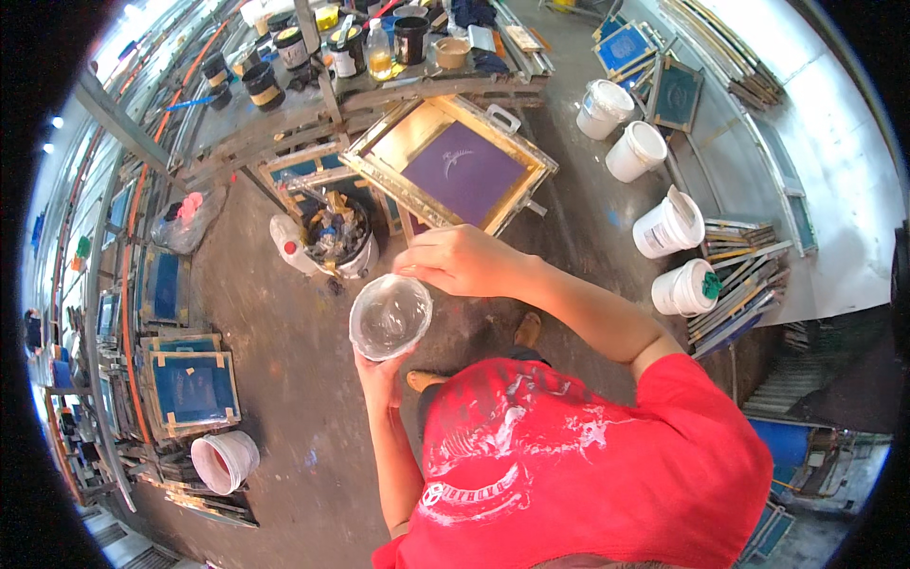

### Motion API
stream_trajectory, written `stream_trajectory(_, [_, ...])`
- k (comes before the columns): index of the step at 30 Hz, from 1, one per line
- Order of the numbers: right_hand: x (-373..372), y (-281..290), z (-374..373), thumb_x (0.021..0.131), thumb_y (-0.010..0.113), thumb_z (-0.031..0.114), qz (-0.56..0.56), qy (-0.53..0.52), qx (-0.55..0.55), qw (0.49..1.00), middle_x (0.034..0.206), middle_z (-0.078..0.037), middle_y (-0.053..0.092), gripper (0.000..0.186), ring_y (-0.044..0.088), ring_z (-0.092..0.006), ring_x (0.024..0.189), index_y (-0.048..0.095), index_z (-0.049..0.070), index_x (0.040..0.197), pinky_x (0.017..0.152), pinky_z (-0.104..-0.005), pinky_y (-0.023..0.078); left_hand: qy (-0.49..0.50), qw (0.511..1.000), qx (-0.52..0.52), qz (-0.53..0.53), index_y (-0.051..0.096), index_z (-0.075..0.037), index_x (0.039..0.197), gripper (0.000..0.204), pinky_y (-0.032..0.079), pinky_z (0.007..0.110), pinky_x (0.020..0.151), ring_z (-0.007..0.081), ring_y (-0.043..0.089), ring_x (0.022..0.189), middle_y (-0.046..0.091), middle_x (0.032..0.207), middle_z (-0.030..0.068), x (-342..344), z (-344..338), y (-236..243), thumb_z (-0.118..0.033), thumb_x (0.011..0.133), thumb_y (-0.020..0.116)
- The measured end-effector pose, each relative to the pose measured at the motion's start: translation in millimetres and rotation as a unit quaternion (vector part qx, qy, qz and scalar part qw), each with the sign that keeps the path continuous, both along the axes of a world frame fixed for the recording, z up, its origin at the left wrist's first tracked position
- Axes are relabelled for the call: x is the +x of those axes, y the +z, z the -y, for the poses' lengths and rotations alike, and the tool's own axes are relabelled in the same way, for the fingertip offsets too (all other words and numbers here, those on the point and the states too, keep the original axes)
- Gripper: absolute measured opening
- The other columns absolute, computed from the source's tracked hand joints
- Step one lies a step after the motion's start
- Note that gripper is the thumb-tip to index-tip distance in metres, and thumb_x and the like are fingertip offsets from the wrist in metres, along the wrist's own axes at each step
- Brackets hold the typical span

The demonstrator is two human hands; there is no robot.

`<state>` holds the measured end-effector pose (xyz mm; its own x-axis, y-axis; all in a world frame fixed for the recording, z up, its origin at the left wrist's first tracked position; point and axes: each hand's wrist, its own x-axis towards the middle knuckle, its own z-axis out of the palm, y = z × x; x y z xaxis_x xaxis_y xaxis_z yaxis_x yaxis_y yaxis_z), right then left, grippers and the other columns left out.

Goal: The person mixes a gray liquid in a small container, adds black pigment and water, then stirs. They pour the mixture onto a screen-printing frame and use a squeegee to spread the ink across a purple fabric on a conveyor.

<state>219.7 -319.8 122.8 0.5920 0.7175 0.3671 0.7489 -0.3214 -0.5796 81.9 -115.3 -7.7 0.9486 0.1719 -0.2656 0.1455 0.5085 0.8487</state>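
Observation:
A round translucent plastic tub (pixel 390 321), its inside shiny and whitish, is in front of me with its mouth facing up. My left hand (pixel 381 376) grips it from below and from the near side, most of the fingers hidden behind its wall. Over the tub's far right rim, my right hand (pixel 457 260) is closed with thumb and fingertips pinched together. Whether those fingertips hold the rim or something small cannot be made out. Just beyond my right hand stands a screen printing frame (pixel 464 175) with a purple mesh, tilted against a workbench.
Left of the frame, a bin (pixel 358 259) overflows with rubbish beside a white jug (pixel 291 245). Ink tubs and a bottle (pixel 379 52) crowd the workbench (pixel 431 90). White buckets (pixel 636 152) line the right side. Blue screens (pixel 194 387) and another bucket (pixel 225 462) stand at left.

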Motion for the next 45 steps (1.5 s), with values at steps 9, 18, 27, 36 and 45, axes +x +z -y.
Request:
stream_trajectory(9, [21, 0, 147, 0.096, 0.062, 0.015, -0.018, -0.017, 0.040, 0.999, 0.097, -0.016, 0.073, 0.017, 0.069, -0.0357, 0.089, 0.072, 0.003, 0.103, 0.077, -0.0441, 0.054, -0.068, 0.997, 0.040, 0.004, 0.049, -0.006, 0.142, 0.086, 0.057, 0.039, 0.094, 0.0220, 0.060, 0.122, 0.060, 0.133, 0.0076, 59, 155, 8, 0.009, 0.064, 0.084])
stream_trajectory(18, [52, 2, 285, 0.093, 0.066, 0.013, -0.054, -0.019, 0.016, 0.998, 0.100, -0.016, 0.073, 0.016, 0.070, -0.0349, 0.089, 0.073, 0.002, 0.103, 0.079, -0.0424, 0.056, -0.103, 0.995, 0.015, -0.004, 0.045, -0.005, 0.142, 0.084, 0.064, 0.042, 0.079, 0.0253, 0.068, 0.104, 0.064, 0.122, 0.0114, 104, 295, 12, 0.010, 0.068, 0.081])
stream_trajectory(27, [111, 4, 351, 0.093, 0.065, 0.017, 0.029, -0.054, 0.023, 0.998, 0.089, -0.017, 0.070, 0.017, 0.069, -0.0359, 0.085, 0.071, 0.003, 0.100, 0.076, -0.0449, 0.054, -0.128, 0.992, -0.008, 0.018, 0.049, -0.006, 0.140, 0.082, 0.055, 0.036, 0.096, 0.0190, 0.061, 0.118, 0.062, 0.129, 0.0058, 158, 342, 14, 0.011, 0.068, 0.084])
stream_trajectory(36, [201, 8, 354, 0.094, 0.065, 0.013, 0.040, -0.009, 0.014, 0.999, 0.094, -0.016, 0.071, 0.019, 0.070, -0.0341, 0.086, 0.071, 0.003, 0.109, 0.077, -0.0413, 0.055, -0.088, 0.995, 0.027, 0.046, 0.049, -0.006, 0.141, 0.088, 0.054, 0.039, 0.098, 0.0211, 0.063, 0.118, 0.063, 0.131, 0.0071, 227, 350, 13, 0.004, 0.064, 0.090])
stream_trajectory(45, [278, 8, 331, 0.096, 0.065, 0.010, -0.022, 0.072, 0.030, 0.997, 0.098, -0.015, 0.073, 0.018, 0.071, -0.0310, 0.091, 0.073, 0.003, 0.110, 0.080, -0.0381, 0.056, -0.018, 0.993, 0.104, 0.052, 0.048, -0.006, 0.144, 0.089, 0.047, 0.037, 0.107, 0.0204, 0.057, 0.127, 0.059, 0.138, 0.0075, 299, 343, 22, 0.002, 0.065, 0.088])
